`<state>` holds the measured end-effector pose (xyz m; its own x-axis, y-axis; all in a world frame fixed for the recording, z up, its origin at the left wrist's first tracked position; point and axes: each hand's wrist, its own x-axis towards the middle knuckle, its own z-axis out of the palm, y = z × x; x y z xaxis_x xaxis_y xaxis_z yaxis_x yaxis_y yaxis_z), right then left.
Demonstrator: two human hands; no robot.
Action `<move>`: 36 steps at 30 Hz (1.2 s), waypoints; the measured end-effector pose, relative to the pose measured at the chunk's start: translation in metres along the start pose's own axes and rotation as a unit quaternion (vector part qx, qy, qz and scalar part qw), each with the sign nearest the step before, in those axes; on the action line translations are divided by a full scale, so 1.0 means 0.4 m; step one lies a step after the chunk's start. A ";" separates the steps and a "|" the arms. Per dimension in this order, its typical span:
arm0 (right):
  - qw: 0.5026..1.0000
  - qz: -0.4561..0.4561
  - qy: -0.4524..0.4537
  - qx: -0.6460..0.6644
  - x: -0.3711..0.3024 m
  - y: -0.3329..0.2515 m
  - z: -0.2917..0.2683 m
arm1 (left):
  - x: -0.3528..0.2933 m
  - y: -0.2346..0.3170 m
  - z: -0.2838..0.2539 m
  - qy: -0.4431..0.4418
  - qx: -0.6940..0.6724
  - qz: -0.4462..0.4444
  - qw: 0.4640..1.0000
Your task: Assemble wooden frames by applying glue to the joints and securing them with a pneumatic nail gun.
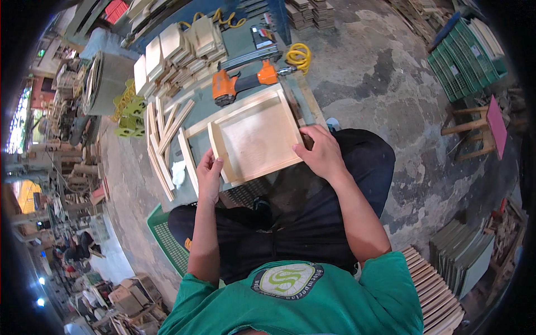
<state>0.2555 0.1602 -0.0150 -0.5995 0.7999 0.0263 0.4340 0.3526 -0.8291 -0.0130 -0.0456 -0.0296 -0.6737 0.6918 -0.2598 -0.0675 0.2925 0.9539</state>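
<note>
A shallow pale wooden tray (255, 134), with a flat bottom and raised sides, lies tilted on the worktable in front of me. My left hand (208, 176) grips its near left corner, with the thumb on the side strip. At the near right corner, my right hand (322, 151) holds the edge, its thumb over the rim and fingers along the outside. Just beyond the tray rests an orange and black nail gun (224, 87), with a yellow coiled air hose (298, 57) at its right end.
Loose wooden strips (162, 134) lie left of the tray. Stacked wooden boards (167, 50) cover the table's far left. A green crate (170, 237) stands beside my left leg. Farther right are green plastic crates (460, 61) and a stool with a pink top (496, 127).
</note>
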 end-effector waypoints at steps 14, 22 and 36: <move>0.999 0.012 0.000 0.042 0.005 0.004 -0.019 | 0.008 0.009 0.025 -0.012 -0.060 -0.009 0.998; 0.991 -0.133 0.006 -0.027 0.070 -0.182 0.144 | 0.013 0.000 0.023 -0.001 -0.049 -0.020 0.999; 0.968 -0.122 -0.046 -0.212 0.240 -0.152 0.373 | -0.002 0.028 0.020 -0.053 -0.086 -0.011 0.995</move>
<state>0.0710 0.1431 -0.0455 -0.7678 0.6280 0.1270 0.4976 0.7093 -0.4994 -0.0073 -0.0376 -0.0199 -0.5898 0.7552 -0.2861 -0.2122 0.1968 0.9572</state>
